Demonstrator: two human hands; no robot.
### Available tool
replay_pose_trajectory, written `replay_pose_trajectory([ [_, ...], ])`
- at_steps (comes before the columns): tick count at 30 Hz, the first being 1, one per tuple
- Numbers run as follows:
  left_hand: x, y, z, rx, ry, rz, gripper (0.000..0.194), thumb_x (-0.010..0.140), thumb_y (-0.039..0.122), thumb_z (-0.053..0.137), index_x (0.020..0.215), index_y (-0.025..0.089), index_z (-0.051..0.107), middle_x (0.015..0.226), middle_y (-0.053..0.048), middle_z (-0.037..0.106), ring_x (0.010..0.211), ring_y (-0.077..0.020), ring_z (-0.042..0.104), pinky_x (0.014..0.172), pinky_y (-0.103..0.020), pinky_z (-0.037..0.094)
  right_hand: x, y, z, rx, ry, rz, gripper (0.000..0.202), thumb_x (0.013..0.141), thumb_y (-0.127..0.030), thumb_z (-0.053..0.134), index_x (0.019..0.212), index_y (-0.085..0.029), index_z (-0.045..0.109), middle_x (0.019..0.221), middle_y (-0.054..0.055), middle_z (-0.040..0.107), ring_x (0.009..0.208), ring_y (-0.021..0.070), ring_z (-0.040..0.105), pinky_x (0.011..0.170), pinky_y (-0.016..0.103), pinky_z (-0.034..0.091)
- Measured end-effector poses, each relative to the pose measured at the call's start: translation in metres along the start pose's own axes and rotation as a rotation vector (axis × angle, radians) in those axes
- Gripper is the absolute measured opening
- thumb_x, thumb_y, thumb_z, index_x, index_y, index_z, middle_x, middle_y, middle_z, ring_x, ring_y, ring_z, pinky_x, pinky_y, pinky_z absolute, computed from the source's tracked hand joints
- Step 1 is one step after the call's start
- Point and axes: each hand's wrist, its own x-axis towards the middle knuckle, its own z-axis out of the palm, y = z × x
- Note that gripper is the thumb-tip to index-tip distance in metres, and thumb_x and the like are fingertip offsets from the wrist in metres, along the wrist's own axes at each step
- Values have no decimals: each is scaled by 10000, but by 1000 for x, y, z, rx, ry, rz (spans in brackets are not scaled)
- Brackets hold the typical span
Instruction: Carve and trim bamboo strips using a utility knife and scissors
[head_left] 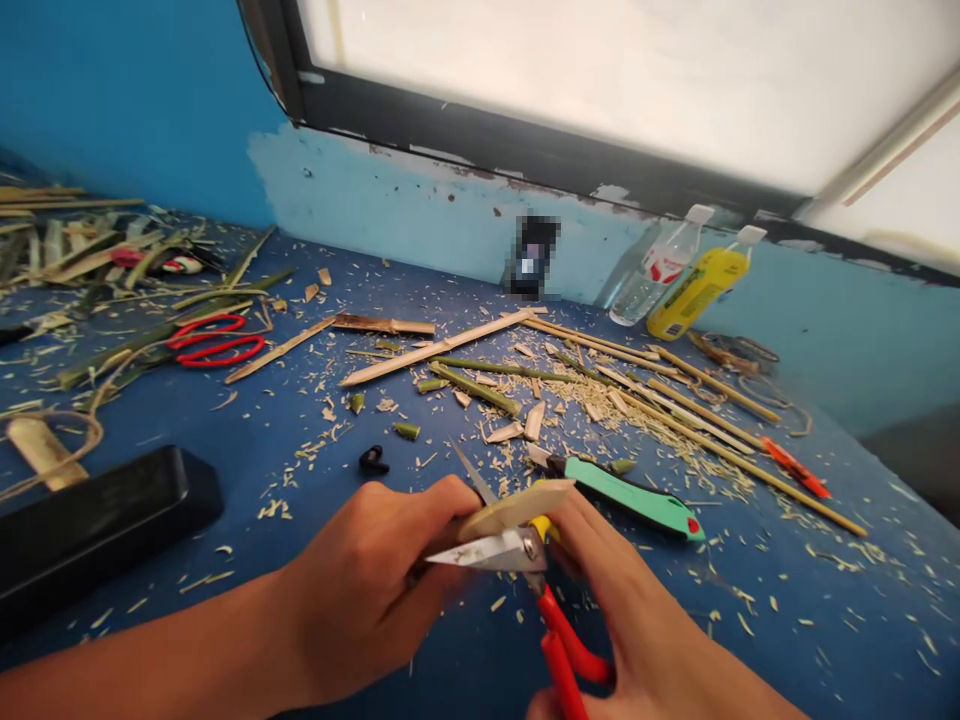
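Note:
My left hand is closed around a pale bamboo piece, whose pointed end sticks out to the right. My right hand grips a pair of scissors by red handles. Their blades are apart, one on the far side of the bamboo and one on the near side. The fingers of my right hand lie close to the bamboo's tip, with a bit of yellow beside the pivot. Beyond my right hand rests a green-handled folding tool. A small black earbud lies just past my left hand.
Bamboo sticks, offcuts and shavings cover the blue tabletop. Red-handled scissors lie left, near a black box. Two bottles, one clear and one yellow, stand against the wall with a pixelated dark object.

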Motion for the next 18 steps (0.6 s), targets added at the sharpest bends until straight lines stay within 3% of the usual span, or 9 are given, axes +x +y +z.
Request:
replay_pose_trajectory([
  [3,-1,1,0,11,-23,13,174,961,104,468,971,277,471,677,76,558,541,-137,512,535,-258,363,-7,9,-1,71,-45,13,1105,660,-577,832,1571,-196,335,1629,198,330,1440,501,361,1125,642,372],
  [8,-2,7,0,-105,-31,-105,114,1035,205,470,994,280,546,692,70,592,539,-127,517,527,-248,377,-6,7,-6,180,-52,8,1087,646,-579,852,1570,-277,364,1634,125,348,1420,470,408,1132,585,389],
  [10,1,11,0,-152,-25,-202,166,1050,281,476,919,253,575,709,48,603,559,-127,528,505,-248,367,-1,-3,-9,245,-79,16,1026,651,-531,856,1542,-298,405,1596,103,413,1383,440,458,1100,538,437],
  [13,7,17,-2,-177,-19,-302,249,1051,326,489,833,234,568,645,63,521,515,-114,450,466,-250,323,5,-21,-13,310,-130,44,859,708,-461,797,1486,-311,464,1392,79,608,1172,351,613,937,435,548],
  [16,13,22,-9,-142,-31,-307,247,1053,279,496,813,246,541,585,105,414,464,-91,378,456,-243,295,5,-28,-15,326,-177,85,821,755,-522,738,1486,-301,439,1206,78,683,975,302,652,783,383,564],
  [18,15,25,-14,-102,-61,-327,264,1061,289,482,805,251,534,590,106,430,473,-89,396,456,-243,295,2,-25,-15,297,-178,86,827,791,-597,703,1504,-301,405,1160,77,686,938,289,644,758,372,549],
])
